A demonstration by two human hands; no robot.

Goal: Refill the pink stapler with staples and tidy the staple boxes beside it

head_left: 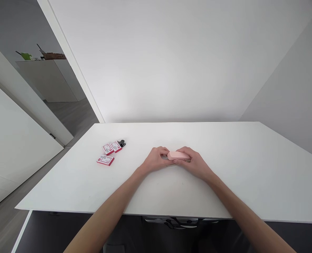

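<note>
Near the middle of the white table, my two hands meet around a pale pink stapler with a smooth, rounded body. My right hand wraps its right end, thumb in front and fingers over the top. My left hand curls at the left end, fingers closed around its lower part; a greyish bit shows between them. The underside is mostly hidden by my fingers. A thin pale edge shows below the stapler, too small to make out.
To the left lie three small red-and-white boxes, two side by side and one nearer. A small black object, perhaps a staple remover, touches one box. A wall rises behind the table; a doorway opens at left.
</note>
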